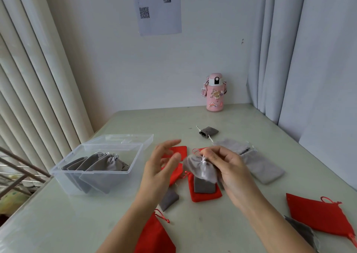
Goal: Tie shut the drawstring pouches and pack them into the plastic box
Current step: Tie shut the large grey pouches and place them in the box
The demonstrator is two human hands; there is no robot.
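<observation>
Right hand (229, 167): fingers curled round the gathered neck of a grey pouch (201, 168), pinching it; white cord visible at the cinch. Pouch lifted clear of the bench (231, 121), over its middle, fabric flaring out to the left of the grip.

Left hand (164, 161): open, fingers straight and spread, holding nothing. Just left of the held pouch; contact with it not discernible.

Plastic box (63, 183): clear, on the left of the bench, lid (125, 138) folded back behind it. Inside: packed grey pouches (100, 167), several, leaning against each other, topmost with neck drawn in.

Under the hands: flat red pouch (206, 196) with a dark grey pouch (203, 186) lying on it. Behind the left hand: further red pouches (178, 151), partly hidden. Beside the left wrist: small grey wedge of pouch (169, 199).

Right of the right hand: two light grey pouches (262, 167), flat, overlapping. Farther back: small cinched dark pouch (209, 131), alone.

Near edge: red pouch at bottom centre (154, 237), cord end loose; large red pouch at lower right (320, 214) overlapping a grey one (303, 231).

Back of bench, against the wall: pink bottle (214, 93) with stickers, upright. On the wall above: printed sheet (158, 9) with a QR code.
</observation>
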